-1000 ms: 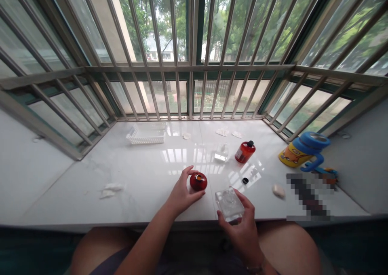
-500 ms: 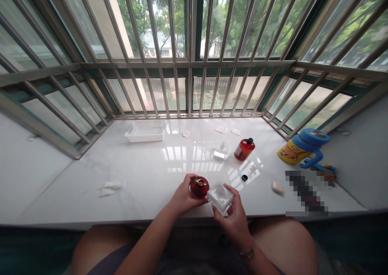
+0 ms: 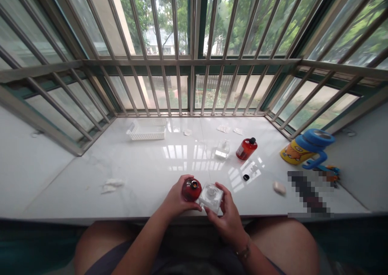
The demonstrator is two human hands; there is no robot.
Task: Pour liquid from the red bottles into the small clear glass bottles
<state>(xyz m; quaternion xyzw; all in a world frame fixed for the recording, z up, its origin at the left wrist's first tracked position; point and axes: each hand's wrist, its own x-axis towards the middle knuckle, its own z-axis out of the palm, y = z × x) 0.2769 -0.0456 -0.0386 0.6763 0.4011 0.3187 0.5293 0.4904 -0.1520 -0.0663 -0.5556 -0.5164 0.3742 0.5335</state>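
Observation:
My left hand (image 3: 178, 198) is wrapped round a dark red bottle (image 3: 190, 191) whose neck is uncapped. Beside it, my right hand (image 3: 227, 212) grips a clear, square glass bottle (image 3: 211, 197) by its right and near sides. The two vessels are close together near the counter's front edge; whether they touch, I cannot tell. A small black cap (image 3: 246, 177) lies on the counter to the right of them. Farther back stand a second red bottle (image 3: 246, 149) with a black cap on and a small clear bottle (image 3: 222, 150).
A white plastic basket (image 3: 147, 130) sits at the back left of the white counter (image 3: 145, 166). Crumpled tissue (image 3: 112, 185) lies at left. To the right are a blue and yellow mug (image 3: 306, 147), a pale stone-like lump (image 3: 279, 187) and a blurred-out item (image 3: 309, 192). Window bars enclose the back.
Both hands have shifted a little to the left, carrying the red bottle and the square glass bottle. The rest of the scene has slid slightly to the right with the camera.

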